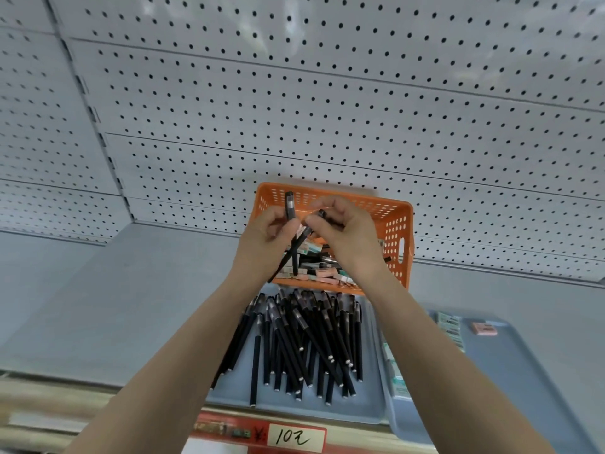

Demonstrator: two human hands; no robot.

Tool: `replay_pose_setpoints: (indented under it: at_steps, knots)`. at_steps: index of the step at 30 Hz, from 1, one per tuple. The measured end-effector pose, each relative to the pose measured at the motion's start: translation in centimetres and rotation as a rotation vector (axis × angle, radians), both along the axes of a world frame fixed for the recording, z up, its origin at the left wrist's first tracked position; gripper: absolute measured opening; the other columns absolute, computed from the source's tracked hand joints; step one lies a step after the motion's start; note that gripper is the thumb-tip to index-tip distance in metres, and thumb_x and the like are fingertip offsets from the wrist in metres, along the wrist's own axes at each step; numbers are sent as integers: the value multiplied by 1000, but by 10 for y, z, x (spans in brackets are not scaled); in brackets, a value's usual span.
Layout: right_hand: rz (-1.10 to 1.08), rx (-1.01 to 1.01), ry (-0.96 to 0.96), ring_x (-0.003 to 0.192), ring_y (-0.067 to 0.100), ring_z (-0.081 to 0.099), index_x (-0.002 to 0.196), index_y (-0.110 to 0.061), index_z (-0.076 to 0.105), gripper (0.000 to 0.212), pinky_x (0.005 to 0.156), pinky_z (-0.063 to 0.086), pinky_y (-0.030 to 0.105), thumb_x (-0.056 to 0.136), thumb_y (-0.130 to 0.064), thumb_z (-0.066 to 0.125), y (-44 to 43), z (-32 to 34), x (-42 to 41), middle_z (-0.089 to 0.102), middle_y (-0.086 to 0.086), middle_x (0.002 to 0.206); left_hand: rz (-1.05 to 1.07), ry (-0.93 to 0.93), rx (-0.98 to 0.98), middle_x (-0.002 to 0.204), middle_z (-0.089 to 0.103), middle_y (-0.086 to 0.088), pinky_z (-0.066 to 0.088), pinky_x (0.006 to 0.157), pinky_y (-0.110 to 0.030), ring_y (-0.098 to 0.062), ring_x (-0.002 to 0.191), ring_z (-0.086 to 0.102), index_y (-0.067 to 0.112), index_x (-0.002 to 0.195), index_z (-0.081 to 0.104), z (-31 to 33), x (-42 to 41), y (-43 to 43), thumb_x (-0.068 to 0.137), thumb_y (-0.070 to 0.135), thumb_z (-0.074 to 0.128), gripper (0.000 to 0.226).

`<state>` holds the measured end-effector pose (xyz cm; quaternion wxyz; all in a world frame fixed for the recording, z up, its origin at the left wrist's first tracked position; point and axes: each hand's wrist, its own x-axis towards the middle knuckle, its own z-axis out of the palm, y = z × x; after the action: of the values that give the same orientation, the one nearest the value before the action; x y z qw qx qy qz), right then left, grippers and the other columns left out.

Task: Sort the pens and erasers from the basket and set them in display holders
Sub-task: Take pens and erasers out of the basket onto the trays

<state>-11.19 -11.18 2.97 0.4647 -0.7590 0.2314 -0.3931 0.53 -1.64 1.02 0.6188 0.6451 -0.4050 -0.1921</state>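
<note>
An orange perforated basket (397, 231) stands at the back of the shelf, holding pastel erasers (322, 273) and a few black pens. Both hands hover over it. My left hand (265, 239) grips an upright black pen (290, 208). My right hand (343, 231) pinches a second black pen (306, 232) that slants down to the left and crosses the first. In front of the basket, a blue-grey tray (366, 407) carries a heap of several black pens (304, 342). To its right, a second blue tray (510, 371) holds green erasers (450, 324) and a pink one (484, 328).
A grey pegboard wall (327, 109) rises behind the shelf. The grey shelf surface (114, 306) stretches left of the trays. A red price strip with a handwritten label (294, 438) runs along the shelf's front edge.
</note>
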Motion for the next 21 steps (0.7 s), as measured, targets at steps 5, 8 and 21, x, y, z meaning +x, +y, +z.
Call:
replay_pose_setpoints:
  at_steps: [5,8,21]
  knots:
    - [-27,136,-91,76,16,71,105,-15,68,12,76,58,25,93,-12,64,-4,6,0,74,4,90,-34,-122,95,73,58,5,49,63,-37,-11,62,56,24,101,52,-11,-8,-6,105,27,36,17]
    - [-156,-20,197,83,14,70,118,-15,65,22,82,58,30,101,-14,50,-29,-10,-6,72,0,103,-29,-92,141,73,50,4,41,63,-41,-15,64,45,30,85,50,-15,-2,0,104,35,33,26]
    - [69,-555,1209,114,31,50,133,-22,54,49,85,44,34,86,-7,57,-83,-54,1,63,7,119,-53,-456,647,91,65,-3,31,58,-22,-18,82,60,12,118,59,-62,-22,69,102,20,45,22]
